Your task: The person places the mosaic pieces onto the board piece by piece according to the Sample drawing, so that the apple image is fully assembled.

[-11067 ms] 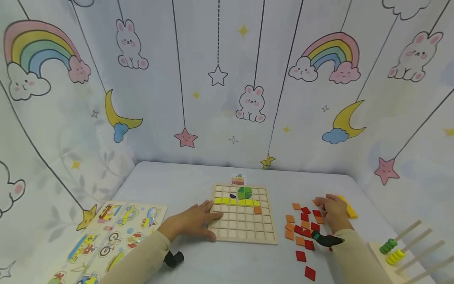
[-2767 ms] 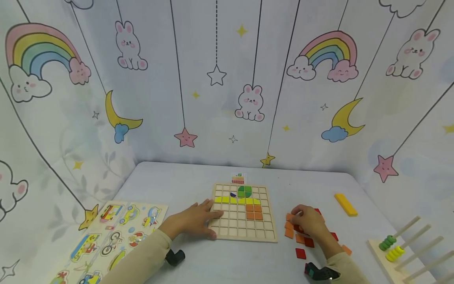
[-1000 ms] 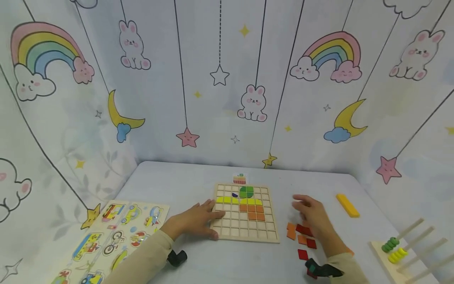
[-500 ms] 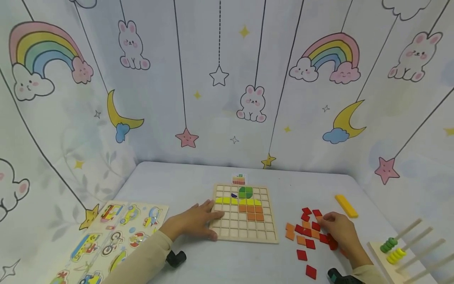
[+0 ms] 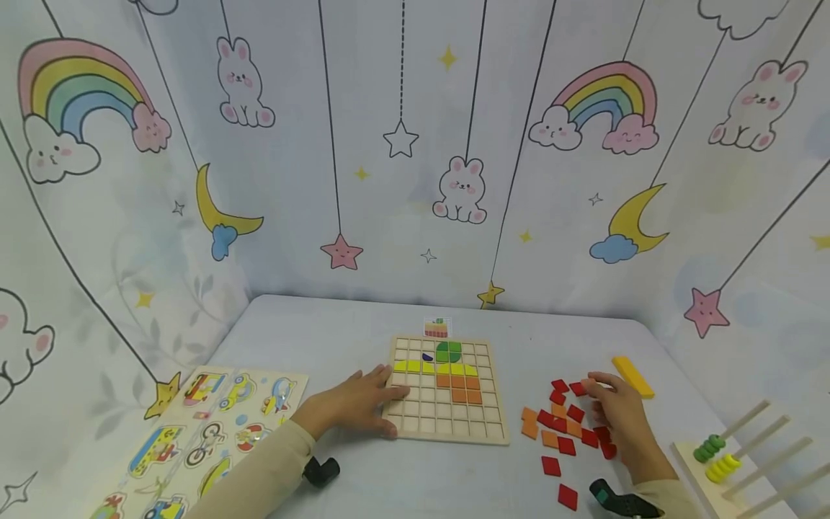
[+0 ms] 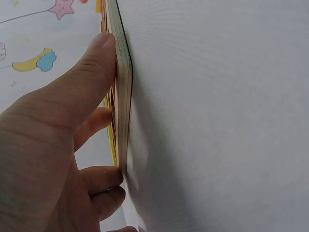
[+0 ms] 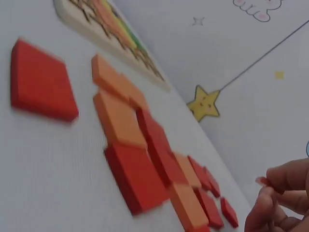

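The wooden grid board (image 5: 415,425) lies mid-table. It bears green tiles (image 5: 449,352), a yellow row (image 5: 421,367), orange tiles (image 5: 459,382) and a small dark blue piece (image 5: 427,357). My left hand (image 5: 355,404) rests at its left edge, fingers spread; the left wrist view shows the thumb (image 6: 96,67) against the board's side. At the right, my right hand (image 5: 622,418) is beside loose red tiles (image 5: 566,446) and orange tiles (image 5: 550,438). Its thumb and forefinger pinch a small orange-red tile (image 7: 262,181), mostly hidden by the fingertips.
A small picture card (image 5: 437,328) lies behind the board. A picture puzzle board (image 5: 220,425) is at the left. On the right are a yellow bar (image 5: 632,377) and a wooden bead rack (image 5: 707,476) with green and yellow beads. A patterned cloth wall (image 5: 415,180) stands behind the table.
More orange tiles have come onto the grid. My right hand has moved from the board's side to the right part of the loose tiles; an orange tile there is gone. My left hand stays.
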`<state>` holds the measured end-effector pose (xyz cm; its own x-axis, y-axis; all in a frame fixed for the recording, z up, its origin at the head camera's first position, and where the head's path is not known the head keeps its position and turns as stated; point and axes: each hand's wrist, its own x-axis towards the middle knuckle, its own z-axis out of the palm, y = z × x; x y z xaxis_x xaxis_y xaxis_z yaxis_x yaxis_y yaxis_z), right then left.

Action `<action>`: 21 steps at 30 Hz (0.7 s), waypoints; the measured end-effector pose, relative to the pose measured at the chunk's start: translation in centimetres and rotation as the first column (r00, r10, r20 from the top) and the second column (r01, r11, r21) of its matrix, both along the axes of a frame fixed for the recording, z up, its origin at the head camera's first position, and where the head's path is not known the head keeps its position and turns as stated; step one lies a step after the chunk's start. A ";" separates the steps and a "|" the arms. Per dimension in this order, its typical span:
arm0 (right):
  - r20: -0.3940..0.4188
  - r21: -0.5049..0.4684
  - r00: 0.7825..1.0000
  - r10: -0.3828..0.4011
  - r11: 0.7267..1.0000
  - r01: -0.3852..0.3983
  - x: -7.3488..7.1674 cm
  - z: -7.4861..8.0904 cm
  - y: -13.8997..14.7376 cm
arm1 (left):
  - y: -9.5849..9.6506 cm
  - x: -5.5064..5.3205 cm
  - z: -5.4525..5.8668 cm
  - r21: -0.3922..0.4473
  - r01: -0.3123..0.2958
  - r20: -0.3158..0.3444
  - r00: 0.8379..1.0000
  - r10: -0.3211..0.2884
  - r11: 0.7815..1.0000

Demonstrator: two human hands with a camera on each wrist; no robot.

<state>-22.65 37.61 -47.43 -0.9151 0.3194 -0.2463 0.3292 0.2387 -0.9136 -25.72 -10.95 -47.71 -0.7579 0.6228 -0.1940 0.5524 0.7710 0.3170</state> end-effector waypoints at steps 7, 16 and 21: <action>-0.119 -0.420 0.988 0.095 0.897 -0.137 -1.0 0.9 -6.2 | -0.1 -0.2 -0.3 -0.013 0.005 -0.016 1.000 -0.005 1.000; -0.082 -0.101 0.924 0.374 0.919 -0.381 -2.3 -1.1 -16.3 | -0.1 -0.1 -0.1 0.000 0.007 -0.004 1.000 -0.007 1.000; -0.090 0.236 0.864 0.495 0.854 -0.464 -2.0 -1.6 -19.5 | -0.1 -0.2 -0.1 -0.001 0.005 -0.002 1.000 -0.005 1.000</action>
<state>-24.63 18.07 -49.05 -0.9868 -0.1400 -0.0810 -0.0027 0.5149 -0.8572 -25.89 -11.09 -47.84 -0.7552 0.6264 -0.1931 0.5571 0.7686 0.3145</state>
